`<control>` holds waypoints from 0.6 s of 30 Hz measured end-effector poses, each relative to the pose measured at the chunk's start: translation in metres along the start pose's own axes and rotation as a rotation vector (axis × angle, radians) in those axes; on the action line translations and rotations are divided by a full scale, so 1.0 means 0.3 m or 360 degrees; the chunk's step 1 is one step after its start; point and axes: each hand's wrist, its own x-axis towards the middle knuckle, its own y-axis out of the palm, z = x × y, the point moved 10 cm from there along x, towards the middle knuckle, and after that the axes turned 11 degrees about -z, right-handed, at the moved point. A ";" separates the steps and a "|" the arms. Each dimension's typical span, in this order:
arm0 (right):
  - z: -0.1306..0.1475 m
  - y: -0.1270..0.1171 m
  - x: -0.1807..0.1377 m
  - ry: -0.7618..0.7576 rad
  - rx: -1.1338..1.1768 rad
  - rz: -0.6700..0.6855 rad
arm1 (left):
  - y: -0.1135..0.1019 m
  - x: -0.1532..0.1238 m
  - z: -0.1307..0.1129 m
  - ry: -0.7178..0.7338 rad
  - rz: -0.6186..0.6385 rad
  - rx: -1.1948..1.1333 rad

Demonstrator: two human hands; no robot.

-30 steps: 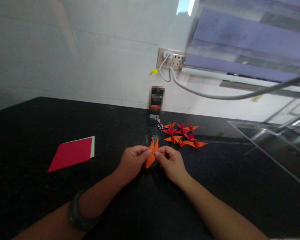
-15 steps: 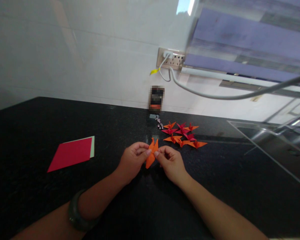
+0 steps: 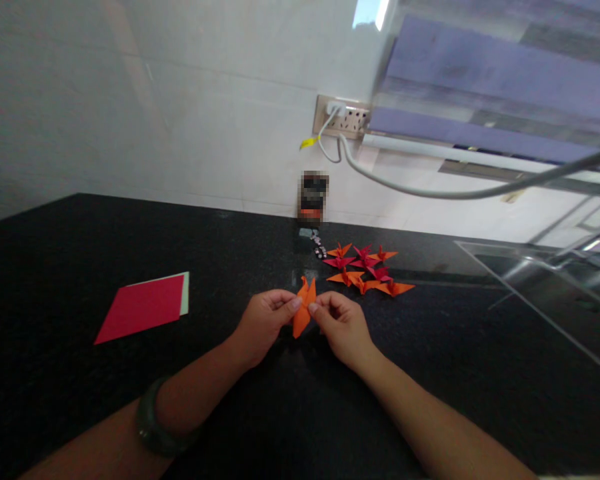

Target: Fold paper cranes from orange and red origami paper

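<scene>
Left hand (image 3: 267, 327) and folded orange paper (image 3: 303, 319) have shifted very slightly

Biggest by far is the dark counter (image 3: 220, 240), whose broad, flat top supports the person's work, with a metal-edged basin (image 3: 575, 313) set well off to the right. On the left lies a red sheet (image 3: 143, 310) over a pale green sheet (image 3: 185, 293), apparently kept flat and apart so the middle stays free for handling.

Both hands meet before the person's body, a position that probably gives each equal reach. The left is closed in a narrow pinch on one side of the orange paper; the right hand (image 3: 347, 330) pinches the other side, likely to steady it between them.

Beyond the right hand, orange and red folded birds (image 3: 364, 263) sit close together, seemingly grouped to stay out of the way. A pixelated object (image 3: 313, 197) stands by the wall; its identity cannot be told.

The orange paper is held with two narrow points away from the person, which seems to leave them free of the fingers. Smallest is a beaded trinket (image 3: 321, 253) just beside the birds.
</scene>
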 end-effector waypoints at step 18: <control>0.004 0.002 -0.004 0.0027 0.0049 0.0016 | 0.054 -0.016 0.033 -0.0197 0.0266 -0.0231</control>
